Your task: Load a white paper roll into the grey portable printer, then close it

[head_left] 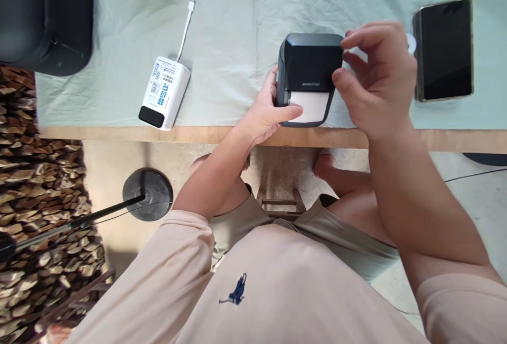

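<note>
A dark label printer is held up at the table's front edge, its glossy black lid facing me. Below the lid, a white label strip shows on its front. My left hand wraps round the printer's left side, with the thumb lying over the white strip. At the printer's right edge, my right hand has its curled index fingertip near the upper corner and its thumb lower down, both against the side of the lid. The right hand's other fingers are partly hidden.
On the cloth-covered table, a white power bank with a short cable lies left, and a phone lies right. A black case fills the far left corner. A stand's round base is on the floor beside stacked firewood.
</note>
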`<state>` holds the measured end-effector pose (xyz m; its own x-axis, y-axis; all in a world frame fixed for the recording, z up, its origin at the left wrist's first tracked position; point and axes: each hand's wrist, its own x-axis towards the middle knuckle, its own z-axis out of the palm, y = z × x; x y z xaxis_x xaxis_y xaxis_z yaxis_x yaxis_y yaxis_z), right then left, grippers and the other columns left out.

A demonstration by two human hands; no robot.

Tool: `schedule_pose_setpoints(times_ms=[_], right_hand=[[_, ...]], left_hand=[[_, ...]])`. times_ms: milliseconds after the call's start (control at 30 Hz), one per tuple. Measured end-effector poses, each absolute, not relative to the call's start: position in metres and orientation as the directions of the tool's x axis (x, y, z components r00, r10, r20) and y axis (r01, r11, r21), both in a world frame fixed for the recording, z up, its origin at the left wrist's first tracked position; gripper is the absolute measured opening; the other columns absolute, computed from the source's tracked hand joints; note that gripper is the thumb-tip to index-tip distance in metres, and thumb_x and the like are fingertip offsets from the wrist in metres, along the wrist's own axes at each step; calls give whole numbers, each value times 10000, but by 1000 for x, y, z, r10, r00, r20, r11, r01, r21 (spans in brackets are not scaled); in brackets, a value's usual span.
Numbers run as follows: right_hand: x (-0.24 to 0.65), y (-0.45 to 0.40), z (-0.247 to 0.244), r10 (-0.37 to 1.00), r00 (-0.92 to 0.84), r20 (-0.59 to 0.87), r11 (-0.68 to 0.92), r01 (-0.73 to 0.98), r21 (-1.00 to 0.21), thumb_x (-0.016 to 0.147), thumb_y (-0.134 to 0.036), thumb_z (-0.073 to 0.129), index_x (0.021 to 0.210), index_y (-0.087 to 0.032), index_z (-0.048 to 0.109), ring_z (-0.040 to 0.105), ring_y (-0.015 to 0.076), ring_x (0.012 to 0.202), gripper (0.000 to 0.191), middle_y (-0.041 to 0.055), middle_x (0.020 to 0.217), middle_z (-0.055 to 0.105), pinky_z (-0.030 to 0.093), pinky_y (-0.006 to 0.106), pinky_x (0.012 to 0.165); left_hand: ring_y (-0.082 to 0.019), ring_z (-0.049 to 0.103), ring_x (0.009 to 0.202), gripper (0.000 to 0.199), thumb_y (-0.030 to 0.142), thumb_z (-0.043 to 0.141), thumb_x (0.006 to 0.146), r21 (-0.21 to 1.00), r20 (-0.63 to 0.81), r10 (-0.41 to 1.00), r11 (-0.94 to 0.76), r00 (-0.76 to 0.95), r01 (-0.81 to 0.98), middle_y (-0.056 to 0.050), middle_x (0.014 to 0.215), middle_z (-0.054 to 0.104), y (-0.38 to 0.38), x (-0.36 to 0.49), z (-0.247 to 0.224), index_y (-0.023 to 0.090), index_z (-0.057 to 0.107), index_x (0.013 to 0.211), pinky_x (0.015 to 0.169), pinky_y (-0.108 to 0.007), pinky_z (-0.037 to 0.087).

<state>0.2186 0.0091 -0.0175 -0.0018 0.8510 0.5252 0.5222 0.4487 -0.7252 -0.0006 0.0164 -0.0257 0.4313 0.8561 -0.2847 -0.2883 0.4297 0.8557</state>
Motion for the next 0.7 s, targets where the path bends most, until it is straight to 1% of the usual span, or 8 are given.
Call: schedule_pose_setpoints(times_ms=[67, 133, 233, 300, 433, 533, 600, 700], right_hand=[[218, 10, -24, 903, 68, 425, 353, 449, -821, 910, -471, 730, 1283, -357, 698, 699, 297, 1308, 392, 90, 1363, 711, 657, 461, 1019], [216, 12, -29, 935, 36, 353, 318, 354, -879, 876, -542, 793, 1383, -375, 636, 724, 266, 1204, 556, 66, 1433, 695, 646, 428, 989], [212, 12, -30, 971, -29, 237, 236, 261, -936, 813, -668, 884, 1454, -400, 584, 712, 236, 1048, 756, 44, 1360, 710, 644, 400, 873], [212, 12, -29, 984, -59, 168, 177, 227, -958, 780, -713, 912, 1470, -410, 572, 704, 241, 1029, 827, 37, 1301, 722, 647, 395, 817], [218, 16, -29, 991, -84, 106, 122, 210, -970, 722, -735, 955, 1431, -398, 598, 710, 258, 1076, 862, 54, 1340, 721, 655, 386, 782], [222, 18, -33, 990, -77, 117, 131, 225, -965, 740, -771, 943, 1428, -393, 591, 701, 250, 1074, 860, 62, 1359, 712, 650, 368, 761], [221, 18, -35, 989, -77, 130, 145, 245, -959, 786, -802, 898, 1453, -402, 581, 698, 245, 1067, 839, 55, 1346, 718, 651, 370, 780], [218, 16, -38, 982, -53, 180, 188, 273, -944, 842, -868, 796, 1488, -426, 587, 720, 265, 1099, 810, 42, 1327, 733, 659, 404, 854]], left_hand=[[-350, 770, 1422, 863, 298, 1011, 692, 853, -284, 853, 433, 438, -290, -1, 1211, 784, 15, -1, -24, 320, 584, 1441, 1207, -526, 651], [-362, 760, 1454, 784, 379, 1014, 745, 845, -268, 849, 434, 455, -312, -12, 1210, 796, 14, -1, -24, 324, 609, 1414, 1184, -521, 669], [-365, 741, 1499, 499, 497, 866, 948, 837, -224, 856, 414, 465, -359, -39, 1219, 804, 13, 0, -22, 287, 652, 1347, 1160, -519, 679], [-370, 701, 1555, 405, 527, 776, 1032, 836, -205, 863, 400, 461, -376, -51, 1258, 805, 12, 1, -21, 268, 673, 1326, 1183, -518, 666], [-409, 627, 1627, 519, 666, 865, 945, 821, -211, 856, 417, 471, -390, -71, 1340, 805, 11, 2, -19, 280, 714, 1257, 1218, -503, 653], [-416, 614, 1638, 531, 670, 902, 903, 819, -238, 849, 437, 473, -372, -65, 1324, 812, 12, 2, -16, 289, 720, 1224, 1220, -508, 650], [-415, 580, 1668, 493, 673, 812, 967, 812, -232, 836, 448, 496, -375, -70, 1319, 823, 13, 3, -14, 286, 708, 1254, 1254, -539, 634], [-386, 465, 1748, 484, 601, 478, 1105, 773, -215, 813, 480, 541, -416, -84, 1316, 853, 17, 6, -13, 277, 674, 1408, 1368, -588, 545]])
